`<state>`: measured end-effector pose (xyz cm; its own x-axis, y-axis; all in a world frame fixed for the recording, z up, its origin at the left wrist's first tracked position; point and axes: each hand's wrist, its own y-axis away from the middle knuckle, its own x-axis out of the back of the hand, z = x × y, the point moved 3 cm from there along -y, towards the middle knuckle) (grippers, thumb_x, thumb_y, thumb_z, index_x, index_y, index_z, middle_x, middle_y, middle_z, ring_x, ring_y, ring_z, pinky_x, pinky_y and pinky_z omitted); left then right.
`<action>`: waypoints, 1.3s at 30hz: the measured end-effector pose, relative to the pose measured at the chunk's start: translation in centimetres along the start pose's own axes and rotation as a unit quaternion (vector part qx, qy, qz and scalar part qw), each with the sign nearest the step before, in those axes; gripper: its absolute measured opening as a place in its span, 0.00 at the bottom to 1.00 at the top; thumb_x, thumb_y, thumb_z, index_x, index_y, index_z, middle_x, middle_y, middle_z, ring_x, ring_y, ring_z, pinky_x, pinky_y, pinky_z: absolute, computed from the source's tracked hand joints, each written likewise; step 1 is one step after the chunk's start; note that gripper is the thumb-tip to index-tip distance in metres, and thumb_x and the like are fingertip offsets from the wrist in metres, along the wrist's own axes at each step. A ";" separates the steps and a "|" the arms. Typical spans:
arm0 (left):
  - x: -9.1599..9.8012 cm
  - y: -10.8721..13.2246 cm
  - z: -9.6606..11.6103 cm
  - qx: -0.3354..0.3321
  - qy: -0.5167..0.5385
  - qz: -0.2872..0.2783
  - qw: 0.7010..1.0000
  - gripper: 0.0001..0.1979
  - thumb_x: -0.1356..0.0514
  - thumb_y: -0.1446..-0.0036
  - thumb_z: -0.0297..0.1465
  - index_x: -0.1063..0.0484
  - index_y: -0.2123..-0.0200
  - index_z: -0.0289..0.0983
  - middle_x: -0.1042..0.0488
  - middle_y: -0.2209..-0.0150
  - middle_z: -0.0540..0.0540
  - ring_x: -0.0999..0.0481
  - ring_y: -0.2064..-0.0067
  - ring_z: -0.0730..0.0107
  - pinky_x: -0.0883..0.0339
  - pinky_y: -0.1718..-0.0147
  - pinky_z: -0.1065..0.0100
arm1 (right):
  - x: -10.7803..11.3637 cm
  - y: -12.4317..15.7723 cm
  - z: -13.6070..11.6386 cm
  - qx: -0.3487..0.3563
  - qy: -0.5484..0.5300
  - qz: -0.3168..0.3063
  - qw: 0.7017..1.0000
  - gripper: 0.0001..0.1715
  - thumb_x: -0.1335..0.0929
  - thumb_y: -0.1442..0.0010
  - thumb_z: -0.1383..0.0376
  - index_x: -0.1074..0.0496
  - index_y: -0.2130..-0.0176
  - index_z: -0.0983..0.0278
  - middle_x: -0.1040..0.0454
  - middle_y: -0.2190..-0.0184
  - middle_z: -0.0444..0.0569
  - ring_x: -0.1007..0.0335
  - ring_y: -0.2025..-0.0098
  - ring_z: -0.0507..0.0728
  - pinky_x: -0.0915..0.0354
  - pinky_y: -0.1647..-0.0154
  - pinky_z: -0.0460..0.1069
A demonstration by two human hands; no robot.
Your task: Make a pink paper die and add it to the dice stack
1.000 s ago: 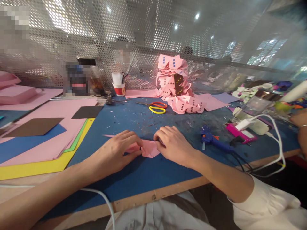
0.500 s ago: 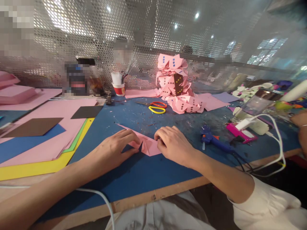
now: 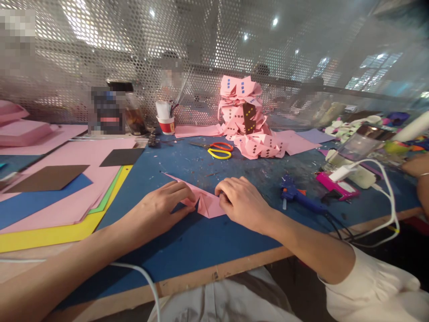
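A person's two bare hands work a folded piece of pink paper (image 3: 210, 207) at the near side of a blue work surface (image 3: 208, 241); the left hand (image 3: 170, 201) grasps the paper's left part, its fingers bent over it and its thumb below, while a pointed end sticks out beyond the knuckles; the right hand (image 3: 243, 200) is curled closed on the paper's right end, its fingertips mostly hidden; a crease and a small dark opening show in the stretch between the hands.

Beyond the paper lie scissors (image 3: 220, 154) with one red and one yellow handle; behind them rises a pink paper model (image 3: 234, 116) in tiers marked with small squares, near a red-and-white cup (image 3: 166, 125) of tools; a blue glue gun (image 3: 301, 194) rests to the right of the right hand; at left, coloured sheets (image 3: 63, 210) overlap, pink, blue, brown, green and yellow among them; a perforated screen (image 3: 201, 53) stands behind.
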<state>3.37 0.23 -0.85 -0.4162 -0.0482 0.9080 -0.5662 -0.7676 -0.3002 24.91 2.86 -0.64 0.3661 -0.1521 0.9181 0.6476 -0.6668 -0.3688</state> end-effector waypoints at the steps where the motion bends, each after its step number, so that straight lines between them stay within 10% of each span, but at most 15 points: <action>1: 0.0 0.0 0.1 -0.006 -0.005 0.003 1.000 0.07 0.46 0.32 0.33 0.28 0.59 0.39 0.23 0.58 0.47 0.25 0.55 0.65 0.32 0.55 0.65 | 0.0 0.0 0.0 0.001 0.000 0.002 1.000 0.08 0.37 0.38 0.74 0.33 0.62 0.63 0.25 0.64 0.46 0.32 0.61 0.56 0.48 0.57 0.51; 30: 0.1 0.3 0.3 0.041 0.010 0.041 0.998 0.07 0.43 0.39 0.31 0.25 0.65 0.39 0.21 0.64 0.48 0.23 0.61 0.66 0.32 0.60 0.68 | 1.8 -1.8 -1.0 0.063 -0.126 -0.020 0.990 0.03 0.31 0.34 0.68 0.26 0.59 0.62 0.24 0.60 0.45 0.29 0.57 0.53 0.40 0.54 0.49; 39: 0.2 -0.1 0.5 0.092 0.049 0.023 0.994 0.06 0.43 0.40 0.30 0.25 0.65 0.40 0.21 0.64 0.49 0.23 0.63 0.68 0.33 0.62 0.68 | -0.7 -3.6 -0.3 0.097 -0.169 -0.066 0.979 0.05 0.31 0.33 0.67 0.23 0.59 0.61 0.24 0.61 0.46 0.28 0.56 0.53 0.38 0.52 0.48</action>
<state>3.70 -0.05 -0.48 -0.5109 -0.0316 0.8591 -0.4083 -0.8705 -0.2749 22.11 5.11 0.14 0.4499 0.1972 0.8710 0.8062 -0.5092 -0.3011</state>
